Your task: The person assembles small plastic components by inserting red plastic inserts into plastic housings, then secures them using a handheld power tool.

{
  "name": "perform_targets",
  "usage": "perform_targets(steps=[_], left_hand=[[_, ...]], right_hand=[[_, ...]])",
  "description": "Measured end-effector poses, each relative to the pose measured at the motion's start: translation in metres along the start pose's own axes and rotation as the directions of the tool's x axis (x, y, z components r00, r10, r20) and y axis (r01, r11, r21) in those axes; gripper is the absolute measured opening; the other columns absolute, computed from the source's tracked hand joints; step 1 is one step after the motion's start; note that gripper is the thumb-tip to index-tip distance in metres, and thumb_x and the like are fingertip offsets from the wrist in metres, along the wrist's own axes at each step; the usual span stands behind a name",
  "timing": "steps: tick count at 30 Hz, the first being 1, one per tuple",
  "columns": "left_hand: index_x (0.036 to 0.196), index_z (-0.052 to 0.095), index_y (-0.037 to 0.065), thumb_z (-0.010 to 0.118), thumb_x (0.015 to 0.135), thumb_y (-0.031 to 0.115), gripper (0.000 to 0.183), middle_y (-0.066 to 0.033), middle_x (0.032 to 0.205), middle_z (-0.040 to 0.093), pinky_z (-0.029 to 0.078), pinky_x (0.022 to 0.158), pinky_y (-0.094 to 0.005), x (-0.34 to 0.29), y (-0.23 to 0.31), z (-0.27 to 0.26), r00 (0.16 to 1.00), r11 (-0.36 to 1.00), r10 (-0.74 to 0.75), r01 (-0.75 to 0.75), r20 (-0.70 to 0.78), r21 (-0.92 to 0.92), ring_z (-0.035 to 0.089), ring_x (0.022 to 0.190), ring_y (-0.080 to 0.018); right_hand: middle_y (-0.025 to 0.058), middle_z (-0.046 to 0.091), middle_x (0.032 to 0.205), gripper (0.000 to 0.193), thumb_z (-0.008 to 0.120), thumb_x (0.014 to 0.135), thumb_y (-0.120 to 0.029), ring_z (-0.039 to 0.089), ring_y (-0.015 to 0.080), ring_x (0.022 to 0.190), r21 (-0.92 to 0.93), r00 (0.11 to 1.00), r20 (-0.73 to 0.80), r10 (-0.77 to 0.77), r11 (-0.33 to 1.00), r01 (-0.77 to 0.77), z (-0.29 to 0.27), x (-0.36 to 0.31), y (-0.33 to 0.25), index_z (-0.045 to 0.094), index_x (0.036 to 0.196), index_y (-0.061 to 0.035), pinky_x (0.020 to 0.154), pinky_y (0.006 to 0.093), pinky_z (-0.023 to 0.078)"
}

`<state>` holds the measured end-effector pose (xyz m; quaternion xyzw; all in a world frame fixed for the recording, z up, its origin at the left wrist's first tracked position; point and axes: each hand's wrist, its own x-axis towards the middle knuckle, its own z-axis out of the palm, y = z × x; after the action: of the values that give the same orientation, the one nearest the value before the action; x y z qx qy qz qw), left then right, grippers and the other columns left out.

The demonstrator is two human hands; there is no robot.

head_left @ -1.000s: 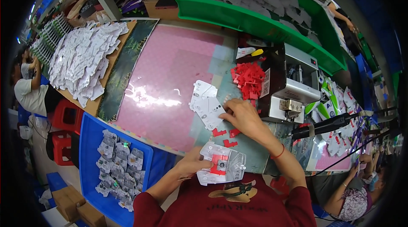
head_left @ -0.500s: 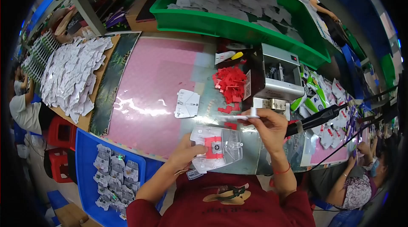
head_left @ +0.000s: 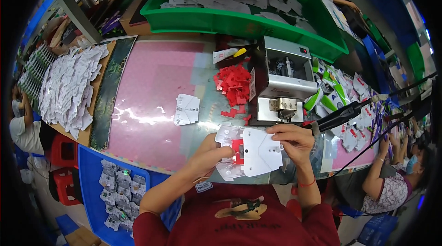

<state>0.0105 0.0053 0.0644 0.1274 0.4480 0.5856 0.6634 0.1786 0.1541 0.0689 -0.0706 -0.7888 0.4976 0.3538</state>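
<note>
My left hand grips a clear plastic shell by its left side, the thumb over its face near a red plastic piece set in the middle. My right hand pinches the upper right edge of a white plastic plate with small raised posts. This plate lies across the right part of the shell and hides it there; whether the two are joined I cannot tell. Another white plate rests on the table beyond my left hand. Past the shell is a heap of red plastic pieces.
Beyond my right hand stands a silver and black machine, with a black tool beside it. A green bin of grey sheets spans the back. White parts pile at left, above a blue bin. Co-workers sit at both sides.
My right hand has brought the white plate, seen edge-on before, down over the shell with its face turned up. The whole view has shifted slightly.
</note>
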Motion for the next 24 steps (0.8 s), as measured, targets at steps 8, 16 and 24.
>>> perform_targets(steps=[8,16,24], left_hand=[[0.101,0.050,-0.006,0.052,0.068,0.002,0.034,-0.0102,0.090,0.058,0.046,0.070,-0.0278,0.004,-0.002,0.009,0.999,1.000,0.006,-0.006,0.046,0.001,0.057,0.078,-0.0142],[0.100,0.050,-0.006,0.052,0.071,0.002,0.030,-0.0099,0.089,0.059,0.046,0.070,-0.0274,0.006,0.001,0.019,0.997,0.996,0.070,-0.071,0.027,0.055,0.056,0.077,-0.0133],[0.100,0.051,-0.005,0.051,0.068,-0.001,0.032,-0.0071,0.085,0.058,0.046,0.065,-0.0263,0.007,0.008,0.023,0.990,0.991,0.090,-0.100,0.109,0.090,0.055,0.075,-0.0116]], right_hand=[[0.0166,0.063,0.087,0.024,0.051,0.062,0.014,0.063,0.0252,0.078,-0.265,0.997,0.037,-0.067,0.961,0.074,-0.011,-0.001,-0.003,0.063,0.078,0.0011,0.067,0.0277,0.051],[0.0112,0.062,0.090,0.029,0.055,0.062,0.011,0.059,0.0231,0.074,-0.537,0.999,-0.012,-0.034,0.843,0.022,-0.013,0.008,-0.045,0.064,0.086,-0.0023,0.063,0.0291,0.048],[0.0080,0.058,0.079,0.026,0.066,0.058,0.005,0.056,0.0216,0.069,-0.609,0.993,0.114,0.019,0.791,0.055,-0.017,0.001,-0.043,0.065,0.082,-0.0035,0.058,0.0285,0.045]])
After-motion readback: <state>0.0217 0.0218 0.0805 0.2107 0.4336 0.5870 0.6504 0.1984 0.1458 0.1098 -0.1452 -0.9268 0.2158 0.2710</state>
